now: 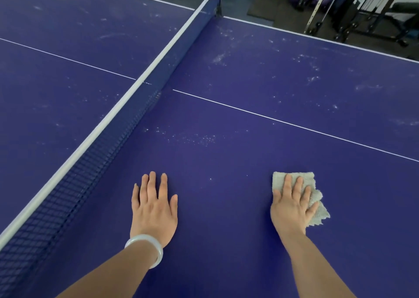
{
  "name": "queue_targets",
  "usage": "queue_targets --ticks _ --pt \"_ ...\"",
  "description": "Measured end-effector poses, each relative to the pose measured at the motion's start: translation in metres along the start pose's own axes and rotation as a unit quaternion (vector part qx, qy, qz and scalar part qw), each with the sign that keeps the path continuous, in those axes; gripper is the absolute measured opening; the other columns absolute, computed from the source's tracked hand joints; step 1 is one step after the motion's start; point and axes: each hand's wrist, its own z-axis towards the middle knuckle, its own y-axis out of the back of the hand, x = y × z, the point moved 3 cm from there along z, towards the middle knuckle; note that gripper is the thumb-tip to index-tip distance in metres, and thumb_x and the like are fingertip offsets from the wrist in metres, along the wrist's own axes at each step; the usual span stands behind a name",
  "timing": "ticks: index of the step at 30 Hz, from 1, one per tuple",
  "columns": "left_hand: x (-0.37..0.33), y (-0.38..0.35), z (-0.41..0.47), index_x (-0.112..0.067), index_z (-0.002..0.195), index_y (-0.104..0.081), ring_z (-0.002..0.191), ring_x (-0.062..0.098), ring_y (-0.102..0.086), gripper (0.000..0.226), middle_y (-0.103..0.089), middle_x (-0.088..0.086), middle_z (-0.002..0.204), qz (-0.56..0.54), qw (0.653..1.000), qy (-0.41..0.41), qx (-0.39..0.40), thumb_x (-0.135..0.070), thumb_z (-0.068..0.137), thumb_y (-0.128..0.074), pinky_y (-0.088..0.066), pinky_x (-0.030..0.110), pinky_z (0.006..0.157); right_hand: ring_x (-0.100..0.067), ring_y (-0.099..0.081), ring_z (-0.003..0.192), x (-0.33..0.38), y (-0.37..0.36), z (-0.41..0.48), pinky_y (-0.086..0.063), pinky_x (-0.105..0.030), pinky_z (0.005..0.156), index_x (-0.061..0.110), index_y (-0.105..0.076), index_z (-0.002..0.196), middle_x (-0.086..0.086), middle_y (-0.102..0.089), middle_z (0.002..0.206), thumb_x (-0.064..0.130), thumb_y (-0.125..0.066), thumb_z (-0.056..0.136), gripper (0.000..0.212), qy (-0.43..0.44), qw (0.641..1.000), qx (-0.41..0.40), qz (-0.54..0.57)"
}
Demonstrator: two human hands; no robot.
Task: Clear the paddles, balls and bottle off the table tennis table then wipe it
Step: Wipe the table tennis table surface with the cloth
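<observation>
The blue table tennis table (pixel 238 143) fills the view, with white dust specks scattered over its surface. My right hand (pixel 292 204) presses flat, fingers straight, on a grey folded cloth (pixel 316 203) lying on the table at the lower right. My left hand (pixel 154 207) rests flat on the bare table surface to the left of it, fingers spread, with a white bangle on the wrist. No paddles, balls or bottle are in view.
The net (pixel 127 116) runs diagonally from the lower left to the top middle, just left of my left hand. A white centre line (pixel 283 121) crosses the table. Gym equipment (pixel 353 9) stands on the floor beyond the far edge at top right.
</observation>
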Motion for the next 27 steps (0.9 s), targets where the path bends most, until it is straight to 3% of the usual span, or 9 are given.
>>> queue_targets --ticks 5,10,13,17,21,24,27 --pt "0.001 -0.002 0.001 -0.014 0.154 -0.025 0.15 0.027 -0.012 0.074 -0.021 0.013 0.16 0.005 1.0 0.004 0.0 -0.05 0.093 -0.003 -0.004 0.045 0.123 -0.025 0.022 0.149 0.05 -0.009 0.039 0.012 -0.051 0.118 0.029 0.017 0.153 0.004 0.022 0.162 0.028 -0.021 0.106 0.061 0.19 0.979 0.011 -0.066" --pt "-0.003 0.001 0.001 -0.009 0.148 -0.038 0.146 0.031 -0.027 0.069 -0.034 0.016 0.154 0.003 1.0 0.006 0.007 -0.046 0.095 -0.014 -0.016 0.049 0.12 -0.022 0.015 0.15 0.033 0.022 0.115 0.007 -0.052 0.12 0.035 0.003 0.156 0.005 0.011 0.164 0.035 -0.019 0.106 0.055 0.051 0.998 0.035 -0.006" --pt "-0.003 0.003 0.001 -0.009 0.148 -0.04 0.145 0.031 -0.03 0.069 -0.037 0.016 0.153 0.011 1.0 0.008 0.014 -0.046 0.095 -0.014 -0.018 0.049 0.119 -0.022 0.016 0.15 0.055 0.034 0.152 0.013 -0.051 0.119 0.037 0.0 0.156 0.007 0.011 0.164 0.026 -0.02 0.104 0.057 -0.015 0.997 0.055 0.051" --pt "-0.003 0.003 0.002 -0.012 0.151 -0.034 0.147 0.029 -0.024 0.07 -0.031 0.013 0.156 0.018 1.0 0.007 0.016 -0.047 0.096 -0.007 -0.015 0.048 0.121 -0.018 0.015 0.15 0.118 0.038 0.175 0.011 -0.048 0.12 0.037 -0.002 0.156 0.009 0.008 0.164 0.03 -0.016 0.104 0.054 -0.021 0.989 0.082 0.12" --pt "-0.001 0.001 0.003 -0.015 0.154 -0.024 0.15 0.027 -0.013 0.071 -0.02 0.012 0.161 0.024 1.0 0.005 0.018 -0.049 0.095 -0.001 -0.007 0.046 0.123 -0.023 0.015 0.15 0.202 0.012 0.146 0.008 -0.049 0.12 0.033 -0.001 0.156 0.003 0.01 0.164 0.025 -0.023 0.105 0.056 0.129 0.982 0.115 0.075" --pt "0.0 -0.002 0.004 -0.018 0.156 -0.015 0.151 0.024 -0.003 0.073 -0.012 0.01 0.163 0.021 1.0 0.003 0.016 -0.05 0.093 0.004 0.0 0.044 0.123 -0.023 0.018 0.15 0.243 -0.017 0.102 0.011 -0.049 0.119 0.03 0.002 0.157 0.004 0.014 0.164 0.024 -0.021 0.107 0.056 0.299 0.946 0.125 0.014" --pt "-0.001 -0.001 0.003 -0.016 0.154 -0.024 0.151 0.026 -0.011 0.07 -0.02 0.012 0.161 0.008 1.0 0.006 0.016 -0.049 0.095 -0.004 -0.007 0.045 0.122 -0.023 0.017 0.15 0.232 -0.02 0.094 0.006 -0.048 0.121 0.029 0.002 0.157 0.004 0.012 0.164 0.025 -0.022 0.107 0.055 0.389 0.91 0.139 -0.006"
